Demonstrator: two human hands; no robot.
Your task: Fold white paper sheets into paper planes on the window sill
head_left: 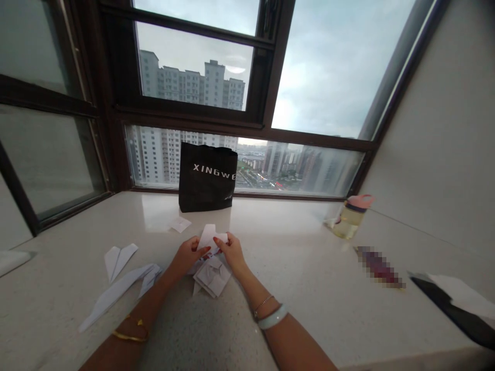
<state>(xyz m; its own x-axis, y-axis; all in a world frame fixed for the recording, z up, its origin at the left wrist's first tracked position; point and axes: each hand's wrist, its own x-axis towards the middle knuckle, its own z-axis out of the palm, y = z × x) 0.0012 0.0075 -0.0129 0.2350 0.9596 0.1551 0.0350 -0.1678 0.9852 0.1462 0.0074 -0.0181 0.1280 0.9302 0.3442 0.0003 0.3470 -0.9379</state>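
Observation:
A piece of folded white paper [208,235] is held up between both hands over the pale counter. My left hand [190,252] pinches its left side, thumb toward the middle. On the right side, my right hand [231,249] grips the paper between thumb and fingers. Just below them lies a stack of folded paper pieces [213,277], partly hidden by the hands. To the left of my left forearm are a paper plane [119,258] and a long folded paper strip [116,296]. A small flat paper square [180,224] rests beyond my left hand.
A black bag [208,180] stands against the window behind the hands. On the right are a bottle with a pink lid [351,219], a blurred-out dark red item [381,267], and a black flat object [452,309] with white paper [462,292] on it.

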